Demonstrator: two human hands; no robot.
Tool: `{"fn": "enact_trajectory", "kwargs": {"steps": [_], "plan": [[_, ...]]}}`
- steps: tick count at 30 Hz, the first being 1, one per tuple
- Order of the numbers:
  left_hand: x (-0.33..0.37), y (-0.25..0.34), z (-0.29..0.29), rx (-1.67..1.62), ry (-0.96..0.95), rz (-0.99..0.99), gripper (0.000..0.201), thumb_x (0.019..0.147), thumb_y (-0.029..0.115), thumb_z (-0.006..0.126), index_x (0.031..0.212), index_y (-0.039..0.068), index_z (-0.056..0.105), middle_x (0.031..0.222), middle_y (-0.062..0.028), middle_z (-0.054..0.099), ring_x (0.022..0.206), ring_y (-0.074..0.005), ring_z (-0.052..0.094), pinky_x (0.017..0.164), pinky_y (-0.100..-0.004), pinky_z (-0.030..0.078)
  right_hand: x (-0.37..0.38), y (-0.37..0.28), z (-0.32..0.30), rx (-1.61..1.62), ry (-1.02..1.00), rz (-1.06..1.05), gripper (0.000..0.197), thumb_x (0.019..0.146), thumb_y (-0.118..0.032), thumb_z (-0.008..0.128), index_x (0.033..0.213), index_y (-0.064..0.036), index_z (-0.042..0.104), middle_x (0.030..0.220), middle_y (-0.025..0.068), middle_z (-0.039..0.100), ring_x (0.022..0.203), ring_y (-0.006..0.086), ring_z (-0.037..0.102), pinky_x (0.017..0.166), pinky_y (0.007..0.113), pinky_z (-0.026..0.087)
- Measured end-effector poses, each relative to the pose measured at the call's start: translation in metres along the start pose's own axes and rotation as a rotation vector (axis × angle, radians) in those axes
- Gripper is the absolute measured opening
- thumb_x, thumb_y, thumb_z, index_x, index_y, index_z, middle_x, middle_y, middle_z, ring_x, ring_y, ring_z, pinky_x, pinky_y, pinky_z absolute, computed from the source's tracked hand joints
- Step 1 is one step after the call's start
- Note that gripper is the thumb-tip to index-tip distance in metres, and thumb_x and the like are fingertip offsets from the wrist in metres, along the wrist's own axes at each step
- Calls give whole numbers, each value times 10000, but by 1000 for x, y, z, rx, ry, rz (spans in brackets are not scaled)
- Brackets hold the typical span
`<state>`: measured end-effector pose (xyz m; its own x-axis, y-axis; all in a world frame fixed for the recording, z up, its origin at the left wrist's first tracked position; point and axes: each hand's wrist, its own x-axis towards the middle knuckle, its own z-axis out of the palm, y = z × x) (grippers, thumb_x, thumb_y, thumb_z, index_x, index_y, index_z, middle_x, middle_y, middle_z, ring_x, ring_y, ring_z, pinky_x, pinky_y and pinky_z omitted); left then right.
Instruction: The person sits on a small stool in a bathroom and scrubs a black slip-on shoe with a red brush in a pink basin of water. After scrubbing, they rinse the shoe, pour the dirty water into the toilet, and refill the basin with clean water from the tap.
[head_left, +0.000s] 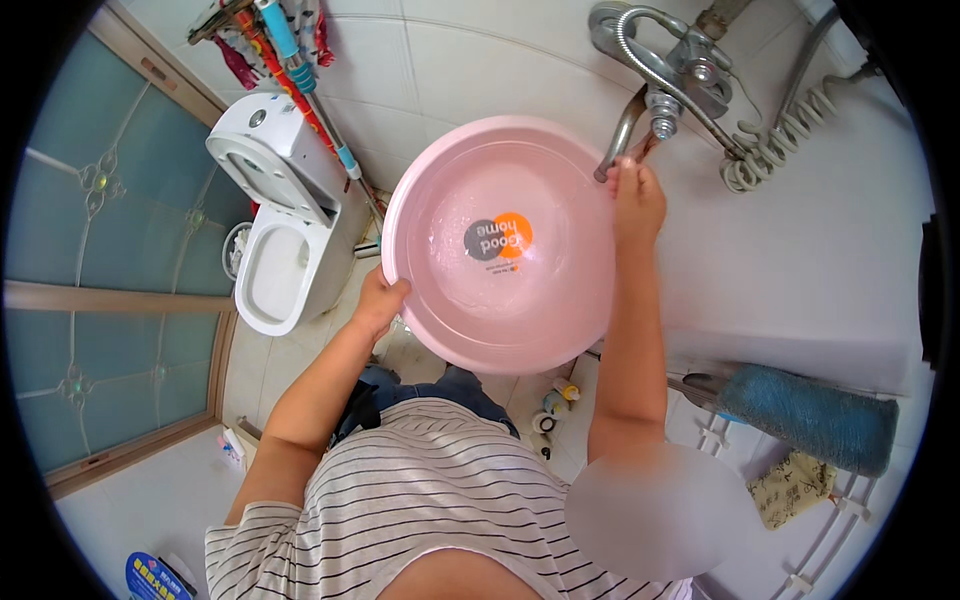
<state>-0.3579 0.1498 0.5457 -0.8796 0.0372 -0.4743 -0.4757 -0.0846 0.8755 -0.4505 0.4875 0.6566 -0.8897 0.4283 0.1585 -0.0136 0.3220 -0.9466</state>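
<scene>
A large round pink basin (450, 310) is held out in front of me, with an orange and grey round label on its bottom and wet-looking glints inside. My left hand (383, 303) is closed on its left near rim, thumb over the edge. Beyond the basin's right side, my right hand (637, 200) reaches up to the wall faucet (690, 75). Its fingers are closed on what looks like the faucet handle (647, 148), beside the curved metal spout (622, 132). The spout's end hangs by the basin's right rim. My palm hides part of the grip.
A white toilet (275, 275) with its lid up stands at the left, mop poles (318, 110) beside it. Frosted glass doors (105, 215) line the far left. A coiled hose (775, 150) hangs at the right, above a blue fluffy duster (810, 415). Bottles (555, 400) stand on the floor.
</scene>
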Motion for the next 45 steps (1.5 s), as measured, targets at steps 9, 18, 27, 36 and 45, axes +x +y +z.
{"fn": "enact_trajectory", "kwargs": {"steps": [9, 18, 27, 36, 45], "plan": [[-36, 41, -6, 60, 176, 119, 351, 755, -24, 480, 1093, -33, 577, 978, -96, 643, 862, -165, 607, 772, -291, 475, -88, 185, 90, -874, -70, -194, 235, 849, -189, 534, 901, 17, 633, 845, 186, 636, 843, 353, 611, 779, 436, 487], [-41, 22, -10, 37, 296, 92, 352, 756, -20, 478, 1095, -40, 573, 982, -103, 642, 888, -170, 601, 792, -285, 470, -205, 176, 237, 414, -298, 1189, 336, 879, -299, 506, 961, -6, 648, 973, 181, 651, 896, 333, 621, 797, 426, 474], [-41, 39, -19, -106, 382, 125, 336, 761, -27, 481, 1083, -46, 576, 983, -109, 636, 882, -174, 597, 776, -282, 469, -215, 35, 205, 69, -1023, 156, 664, 949, -481, 289, 1399, 7, 295, 1443, 217, 292, 1363, 286, 257, 1110, 337, 192], [-48, 45, -42, -6, 325, 137, 321, 778, -33, 474, 1081, -47, 577, 980, -105, 638, 867, -161, 601, 764, -279, 472, -114, 143, 77, -1104, -1151, -362, 574, 862, -371, 507, 1295, 4, 461, 1400, 202, 378, 1339, 288, 298, 1133, 384, 153], [-40, 38, -39, -5, 329, 26, 346, 766, -34, 486, 1102, -45, 571, 997, -111, 635, 885, -180, 602, 778, -290, 474, -167, 186, 154, -876, -631, 14, 216, 812, -202, 527, 881, -21, 621, 1037, 161, 604, 1004, 300, 552, 873, 431, 437]]}}
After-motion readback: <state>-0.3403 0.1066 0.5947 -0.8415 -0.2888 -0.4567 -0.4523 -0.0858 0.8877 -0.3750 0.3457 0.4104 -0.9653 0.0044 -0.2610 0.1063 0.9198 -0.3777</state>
